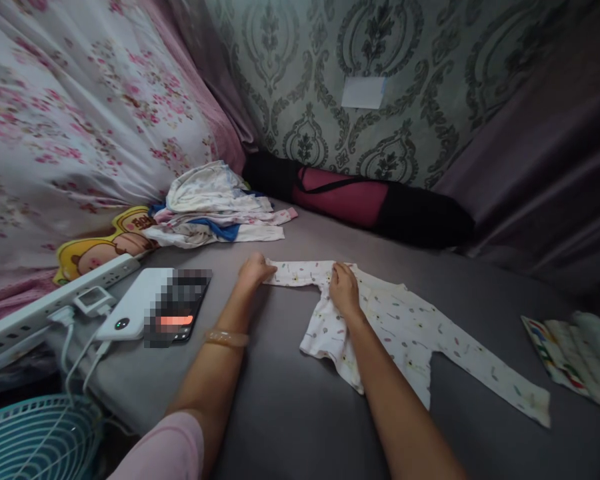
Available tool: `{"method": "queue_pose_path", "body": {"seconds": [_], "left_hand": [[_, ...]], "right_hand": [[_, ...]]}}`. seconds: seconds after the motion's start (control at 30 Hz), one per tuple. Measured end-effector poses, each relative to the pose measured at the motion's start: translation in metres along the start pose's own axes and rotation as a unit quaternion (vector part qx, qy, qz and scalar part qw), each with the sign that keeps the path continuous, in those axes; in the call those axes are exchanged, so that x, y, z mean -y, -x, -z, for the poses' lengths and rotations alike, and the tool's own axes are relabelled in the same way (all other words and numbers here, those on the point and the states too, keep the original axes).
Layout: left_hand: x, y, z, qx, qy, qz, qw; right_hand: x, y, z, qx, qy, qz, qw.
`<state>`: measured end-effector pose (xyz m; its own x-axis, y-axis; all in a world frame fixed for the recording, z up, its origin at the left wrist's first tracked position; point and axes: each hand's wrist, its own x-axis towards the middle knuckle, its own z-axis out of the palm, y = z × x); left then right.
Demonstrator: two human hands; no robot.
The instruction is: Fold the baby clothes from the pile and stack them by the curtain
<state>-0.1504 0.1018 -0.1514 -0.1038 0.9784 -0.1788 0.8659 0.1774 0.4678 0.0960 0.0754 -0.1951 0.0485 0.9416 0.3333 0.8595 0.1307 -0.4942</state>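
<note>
A small white long-sleeved shirt [395, 313] with a scattered coloured print lies spread on the grey bed sheet [280, 407]. One sleeve stretches left, and the other runs out to the lower right. At the cuff of the left-hand sleeve, my left hand [256, 270] is closed, its fingers pinching the fabric. My right hand [344, 288] rests near the shoulder of that same sleeve, fingers bent down on the cloth; whether it grips or only presses is hidden. My right forearm covers part of the shirt's body.
A heap of clothes [215, 207] lies at the back left, by a yellow cartoon cushion [100, 253]. Nearer are a power strip [55, 303], white power bank [135, 303] and phone [180, 307]. A long black-and-pink bag [345, 193] lines the wall. Folded clothes [575, 353] sit right.
</note>
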Motion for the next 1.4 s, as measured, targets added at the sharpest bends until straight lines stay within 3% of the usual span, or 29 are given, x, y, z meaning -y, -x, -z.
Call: {"method": "queue_pose_path", "body": {"seconds": [0.27, 0.37, 0.57, 0.73, 0.9, 1.07, 1.3, 1.4], "left_hand": [[-0.030, -0.004, 0.002, -0.104, 0.012, 0.012, 0.994], [-0.035, -0.003, 0.006, -0.119, -0.004, 0.008, 0.993], [-0.018, 0.006, 0.004, -0.090, -0.138, -0.038, 0.986], [-0.013, 0.007, 0.000, -0.071, -0.194, -0.038, 0.978], [-0.018, 0.004, -0.007, -0.084, -0.214, -0.018, 0.973], [-0.005, -0.003, -0.013, -0.169, -0.215, -0.069, 0.959], [0.009, -0.012, -0.014, -0.168, -0.153, -0.071, 0.971], [0.007, -0.010, -0.011, -0.166, -0.184, -0.090, 0.965]], "right_hand": [[0.012, 0.002, 0.001, 0.053, 0.092, -0.002, 0.994], [0.016, 0.003, 0.001, 0.063, 0.109, -0.011, 0.992], [0.018, 0.005, -0.001, 0.065, 0.132, -0.011, 0.989], [0.018, 0.004, -0.002, 0.072, 0.133, -0.019, 0.988], [0.020, 0.005, -0.001, 0.068, 0.124, -0.020, 0.990], [0.020, 0.006, 0.001, 0.057, 0.122, -0.023, 0.991], [0.025, 0.008, 0.002, 0.058, 0.100, -0.034, 0.993], [0.024, 0.002, 0.016, 0.116, 0.037, -0.045, 0.992]]}}
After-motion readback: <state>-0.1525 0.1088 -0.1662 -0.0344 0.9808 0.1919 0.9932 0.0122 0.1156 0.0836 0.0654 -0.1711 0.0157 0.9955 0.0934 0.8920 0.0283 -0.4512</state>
